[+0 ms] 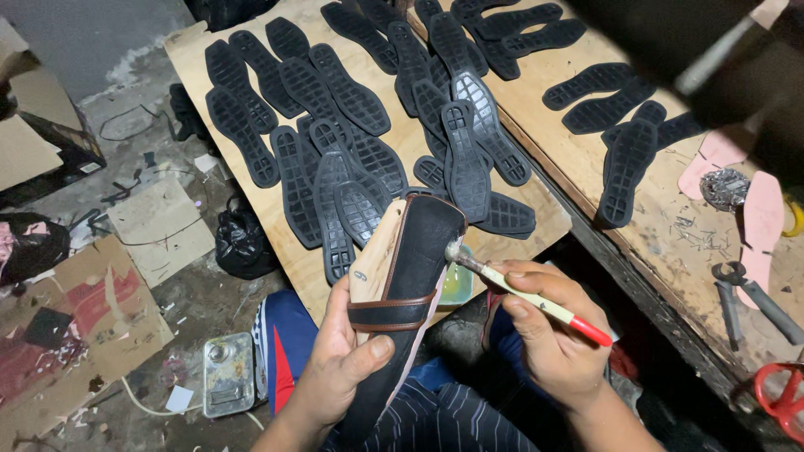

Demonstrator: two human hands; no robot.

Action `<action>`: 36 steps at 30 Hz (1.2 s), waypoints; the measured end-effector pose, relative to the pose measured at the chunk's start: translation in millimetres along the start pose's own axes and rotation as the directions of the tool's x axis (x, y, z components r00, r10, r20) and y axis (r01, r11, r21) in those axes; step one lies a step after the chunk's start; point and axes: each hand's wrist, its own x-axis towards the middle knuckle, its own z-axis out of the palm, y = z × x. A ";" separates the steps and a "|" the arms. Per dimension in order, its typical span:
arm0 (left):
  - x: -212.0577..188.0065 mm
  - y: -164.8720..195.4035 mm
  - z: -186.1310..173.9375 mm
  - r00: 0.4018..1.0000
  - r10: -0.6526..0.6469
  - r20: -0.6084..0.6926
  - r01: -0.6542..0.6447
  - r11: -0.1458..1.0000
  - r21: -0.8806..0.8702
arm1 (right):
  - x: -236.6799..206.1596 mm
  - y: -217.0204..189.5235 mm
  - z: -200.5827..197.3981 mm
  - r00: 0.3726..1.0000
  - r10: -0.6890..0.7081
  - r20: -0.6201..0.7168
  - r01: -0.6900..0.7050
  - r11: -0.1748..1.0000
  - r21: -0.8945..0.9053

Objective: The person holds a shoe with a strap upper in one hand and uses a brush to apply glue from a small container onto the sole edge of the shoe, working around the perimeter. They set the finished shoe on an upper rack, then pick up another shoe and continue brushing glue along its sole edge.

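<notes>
Fingers of the left hand (343, 368) wrap the waist of a black shoe (410, 293) mounted on a wooden last (377, 251), thumb pressed across its brown strap (389, 314), seemingly to steady it for brushing. The right hand (548, 335) pinches a small brush (523, 295) with a red-tipped handle, its bristles touching the shoe's upper edge. The shoe sits above the person's lap, long axis running from low near the body up and away, slightly rightward, toe end pointing toward the wooden surface (293, 251). Beyond it, black rubber soles (352, 100) lie spread in overlapping rows. Pliers (741, 289) rest on the right-hand surface.
</notes>
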 end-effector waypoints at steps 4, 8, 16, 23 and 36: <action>1.8 0.1 -0.4 1.000 0.003 0.000 -0.003 1.000 -0.005 | -1.0 0.0 0.5 0.999 0.021 0.036 -0.021 1.000 0.009; 2.5 1.4 0.7 1.000 0.004 -0.005 -0.004 1.000 -0.013 | -3.3 0.2 -0.3 0.996 0.018 0.085 -0.020 1.000 0.015; 3.2 1.1 0.5 0.999 -0.044 -0.017 0.043 0.999 -0.031 | -9.8 -5.4 -10.8 0.984 0.119 0.129 -0.119 0.993 -0.009; 2.0 1.4 1.4 0.999 -0.035 -0.003 0.035 0.999 -0.005 | 1.2 -2.4 -10.8 0.997 0.072 0.021 -0.074 0.994 0.078; 2.7 3.8 -2.4 0.999 -0.047 -0.008 0.047 0.998 -0.039 | -1.6 5.5 -7.1 0.975 0.149 0.166 -0.177 0.970 0.167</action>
